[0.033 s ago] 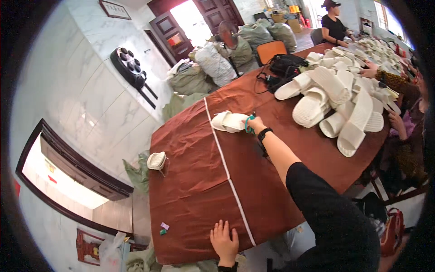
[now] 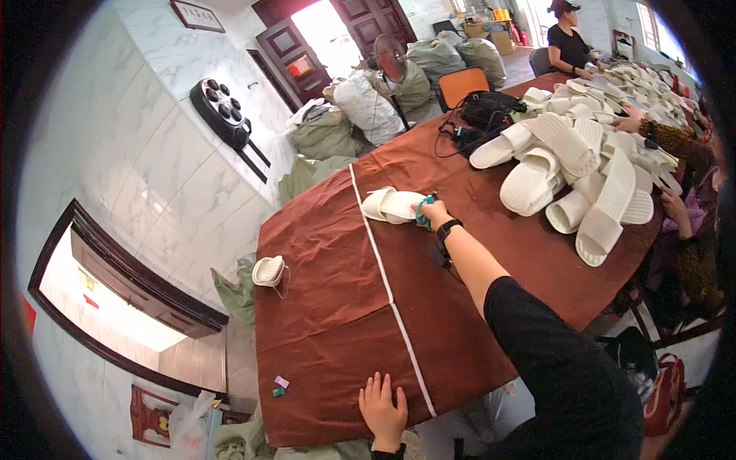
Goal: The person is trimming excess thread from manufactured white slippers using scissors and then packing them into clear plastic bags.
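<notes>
My right hand [image 2: 436, 214] reaches out over the red-brown table, closed on teal-handled scissors [image 2: 423, 213]; the blades are hard to make out. Right at its fingers lies a pale cream slipper [image 2: 400, 205], its heel end toward the hand and its strap end toward the white line on the cloth. Whether the fingers also grip the slipper, I cannot tell. My left hand [image 2: 382, 411] rests flat on the cloth near the table's front edge, fingers apart, holding nothing.
A big heap of cream slippers [image 2: 563, 146] covers the table's right side, with a black bag [image 2: 488, 111] beside it. A roll of white cord [image 2: 268, 271] sits by the left edge, near small scraps [image 2: 281, 382]. People work along the far and right sides. Sacks [image 2: 368, 107] stand behind.
The whole view has shifted very slightly. My hands, the scissors and the slipper keep their places on the table.
</notes>
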Available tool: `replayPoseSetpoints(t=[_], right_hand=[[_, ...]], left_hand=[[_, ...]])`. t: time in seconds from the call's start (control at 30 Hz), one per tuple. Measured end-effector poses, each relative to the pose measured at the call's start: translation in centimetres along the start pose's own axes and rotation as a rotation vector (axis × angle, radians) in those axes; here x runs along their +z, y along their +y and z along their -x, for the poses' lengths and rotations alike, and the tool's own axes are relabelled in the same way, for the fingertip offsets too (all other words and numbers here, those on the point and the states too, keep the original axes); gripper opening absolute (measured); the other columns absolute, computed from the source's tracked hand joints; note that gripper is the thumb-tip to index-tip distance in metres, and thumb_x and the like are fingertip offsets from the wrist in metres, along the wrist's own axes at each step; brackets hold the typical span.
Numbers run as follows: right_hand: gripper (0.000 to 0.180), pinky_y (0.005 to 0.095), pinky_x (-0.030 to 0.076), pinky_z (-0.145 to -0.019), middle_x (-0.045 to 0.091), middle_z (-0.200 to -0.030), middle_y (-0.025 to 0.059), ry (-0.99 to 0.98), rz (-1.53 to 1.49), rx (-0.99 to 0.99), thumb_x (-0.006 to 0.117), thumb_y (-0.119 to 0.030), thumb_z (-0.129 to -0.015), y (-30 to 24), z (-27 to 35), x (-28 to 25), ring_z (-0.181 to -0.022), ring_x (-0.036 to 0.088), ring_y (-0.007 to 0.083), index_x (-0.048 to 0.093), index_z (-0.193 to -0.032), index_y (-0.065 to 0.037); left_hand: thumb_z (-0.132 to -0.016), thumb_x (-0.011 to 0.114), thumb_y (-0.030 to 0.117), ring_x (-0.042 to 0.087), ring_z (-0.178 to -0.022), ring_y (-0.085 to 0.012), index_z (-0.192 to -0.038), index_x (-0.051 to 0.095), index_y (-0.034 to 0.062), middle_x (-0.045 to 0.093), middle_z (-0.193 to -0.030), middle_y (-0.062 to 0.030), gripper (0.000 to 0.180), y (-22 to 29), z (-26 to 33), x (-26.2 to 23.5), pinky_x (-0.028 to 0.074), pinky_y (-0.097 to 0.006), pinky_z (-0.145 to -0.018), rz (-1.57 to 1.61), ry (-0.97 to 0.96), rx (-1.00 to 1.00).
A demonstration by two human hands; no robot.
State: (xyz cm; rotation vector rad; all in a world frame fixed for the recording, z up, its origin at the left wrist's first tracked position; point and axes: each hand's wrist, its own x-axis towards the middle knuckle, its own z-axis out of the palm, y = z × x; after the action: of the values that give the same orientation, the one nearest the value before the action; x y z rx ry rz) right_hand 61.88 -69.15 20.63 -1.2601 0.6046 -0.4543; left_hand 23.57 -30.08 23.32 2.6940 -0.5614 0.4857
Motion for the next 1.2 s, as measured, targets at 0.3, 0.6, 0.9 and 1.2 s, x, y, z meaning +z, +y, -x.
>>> replayPoseSetpoints(t=[0.3,0.6,0.9,1.2], right_hand=[[0.039,0.0389,0.053,-0.081,0.06,-0.112,0.0121,-0.435,-0.721,0.21,0.067,-0.007,-0.082,1.7,7.8,4.9,-0.098,0.061,0.0246,0.052,-0.118,-0.002],[0.037,0.0322,0.053,-0.086,0.062,-0.11,0.0127,-0.795,-0.631,0.395,0.065,-0.008,-0.084,-3.5,24.3,-5.5,-0.097,0.062,0.0227,0.053,-0.117,0.003],[0.052,0.0334,0.049,-0.091,0.059,-0.117,0.014,-0.906,-0.265,0.414,0.07,-0.006,-0.079,-3.8,41.0,-18.1,-0.103,0.06,0.0213,0.048,-0.125,0.005],[0.034,0.0334,0.053,-0.072,0.058,-0.1,0.0083,-0.609,-0.304,0.372,0.052,-0.039,-0.093,-3.4,43.7,-20.5,-0.088,0.059,0.0162,0.047,-0.103,-0.007]], left_hand=[[-0.084,0.059,0.026,0.05,-0.116,-0.029,-0.111,0.063,0.0062,0.058,-0.122,-0.0132,0.034,-1.9,0.8,-1.6,0.032,-0.045,-0.102,-0.08,0.062,-0.086],[-0.085,0.058,0.028,0.052,-0.112,-0.0316,-0.112,0.06,0.0025,0.059,-0.118,-0.0144,0.038,-2.8,2.0,-2.2,0.035,-0.045,-0.1,0.026,0.148,-0.109],[-0.096,0.048,0.023,0.048,-0.116,-0.0246,-0.14,0.02,-0.0001,0.042,-0.133,-0.0159,0.057,0.1,2.9,-6.4,0.042,-0.036,-0.095,1.592,0.192,-0.605],[-0.091,0.049,0.011,0.043,-0.124,-0.0311,-0.138,0.03,0.0048,0.04,-0.137,-0.0142,0.052,4.7,6.3,-5.7,0.04,-0.048,-0.098,2.084,0.002,-0.658]])
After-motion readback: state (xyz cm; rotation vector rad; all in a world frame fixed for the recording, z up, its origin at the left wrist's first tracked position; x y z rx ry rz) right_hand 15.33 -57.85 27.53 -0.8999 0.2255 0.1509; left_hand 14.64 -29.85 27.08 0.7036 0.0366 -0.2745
